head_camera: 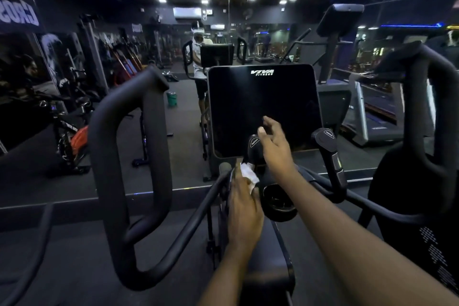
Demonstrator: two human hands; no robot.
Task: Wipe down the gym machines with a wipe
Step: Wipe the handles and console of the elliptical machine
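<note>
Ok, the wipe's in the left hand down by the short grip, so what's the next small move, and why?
Probably slide the wipe up the short grip. The left hand holds it at that grip's base, and the right hand hovers open beside the grip's top, holding nothing.

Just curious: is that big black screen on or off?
Looks off: the black rectangular console screen is dark, showing only its printed white logo.

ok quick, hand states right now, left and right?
Left hand: holds the white wipe against the machine's bar.
Right hand: open, holding nothing, in front of the console screen.
</note>
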